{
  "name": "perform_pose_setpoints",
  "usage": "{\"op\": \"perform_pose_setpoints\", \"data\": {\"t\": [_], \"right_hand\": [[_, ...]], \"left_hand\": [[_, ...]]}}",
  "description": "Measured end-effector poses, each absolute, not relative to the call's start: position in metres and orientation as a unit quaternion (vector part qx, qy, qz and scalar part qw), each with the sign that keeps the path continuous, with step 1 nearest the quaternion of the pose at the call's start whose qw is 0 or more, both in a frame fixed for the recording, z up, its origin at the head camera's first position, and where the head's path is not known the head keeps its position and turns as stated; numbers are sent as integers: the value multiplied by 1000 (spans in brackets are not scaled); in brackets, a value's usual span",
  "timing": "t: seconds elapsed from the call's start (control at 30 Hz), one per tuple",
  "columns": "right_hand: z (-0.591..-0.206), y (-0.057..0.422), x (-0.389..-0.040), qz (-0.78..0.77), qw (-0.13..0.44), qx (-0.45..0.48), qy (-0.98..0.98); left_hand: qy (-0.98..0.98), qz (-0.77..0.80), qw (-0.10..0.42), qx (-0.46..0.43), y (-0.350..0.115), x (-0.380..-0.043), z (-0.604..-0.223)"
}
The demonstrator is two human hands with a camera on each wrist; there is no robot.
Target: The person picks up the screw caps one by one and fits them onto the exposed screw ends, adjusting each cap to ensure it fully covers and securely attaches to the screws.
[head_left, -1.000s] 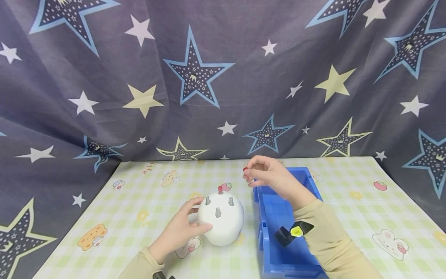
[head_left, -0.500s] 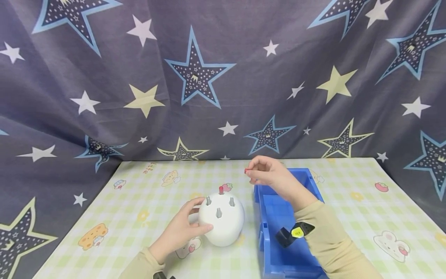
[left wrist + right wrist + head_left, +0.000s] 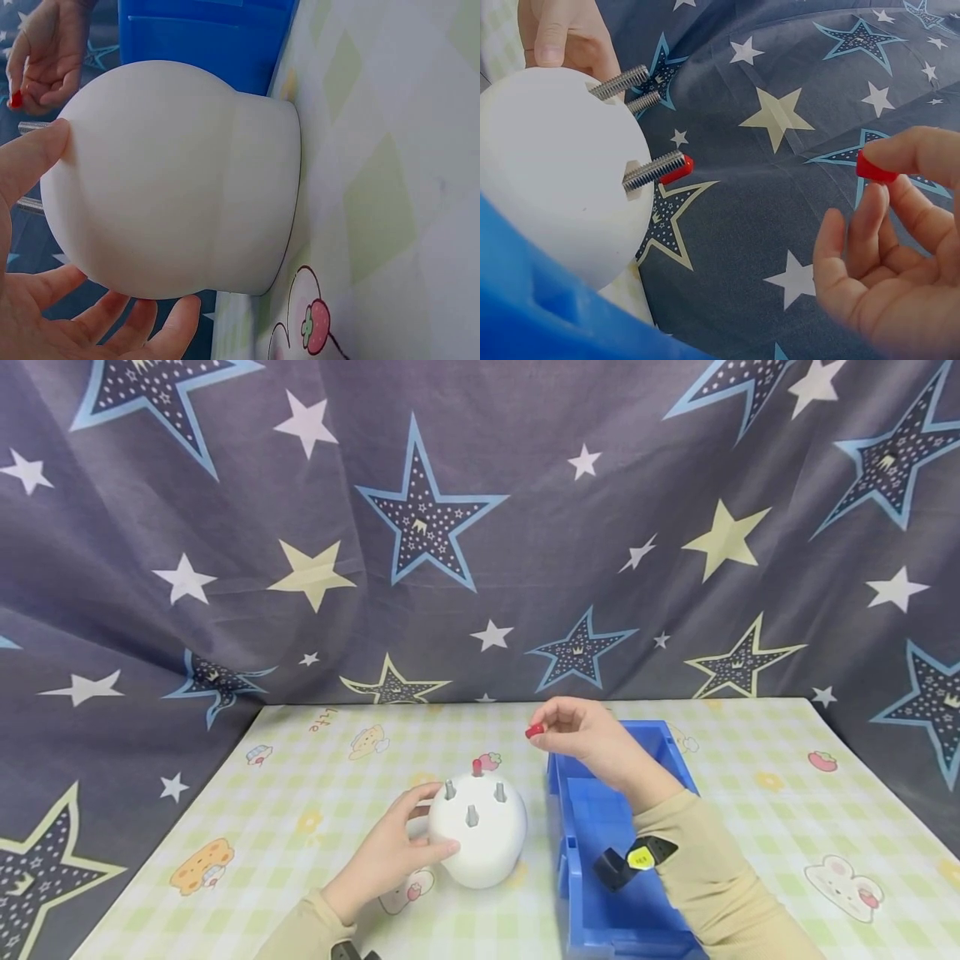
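Observation:
A white rounded body [image 3: 478,852] with a flatter base stands on the table. Several threaded metal studs [image 3: 654,171] stick out of its top, and a small red cap [image 3: 477,767] covers the rear one. My left hand [image 3: 397,843] holds the body's left side, thumb [image 3: 34,154] on one side and fingers [image 3: 176,322] around the other. Up and to the right of the studs, my right hand [image 3: 588,739] pinches another small red cap [image 3: 874,166] between thumb and fingers, apart from the white body.
A blue plastic bin [image 3: 573,893] stands close to the right of the white body, beneath my right forearm. A patterned checked cloth [image 3: 277,827] covers the table. Behind it hangs a dark star-printed curtain [image 3: 450,627].
The red cap has turned between my right fingers and now shows more of itself. My left hand and the white body stay in place.

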State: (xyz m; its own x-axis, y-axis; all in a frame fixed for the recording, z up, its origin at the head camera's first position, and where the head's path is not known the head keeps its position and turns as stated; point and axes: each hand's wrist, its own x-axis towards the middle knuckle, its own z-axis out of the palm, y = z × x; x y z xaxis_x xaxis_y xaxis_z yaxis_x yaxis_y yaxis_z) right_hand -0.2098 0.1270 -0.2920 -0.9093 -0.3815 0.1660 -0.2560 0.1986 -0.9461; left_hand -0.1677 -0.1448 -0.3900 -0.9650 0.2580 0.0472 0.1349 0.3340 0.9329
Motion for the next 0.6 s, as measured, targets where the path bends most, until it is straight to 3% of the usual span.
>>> {"op": "perform_pose_setpoints", "data": {"t": [0.6], "right_hand": [[-291,129,-209,-596,52,-215,772]], "left_hand": [[813,566,61,122,-145,-168,-389]]}}
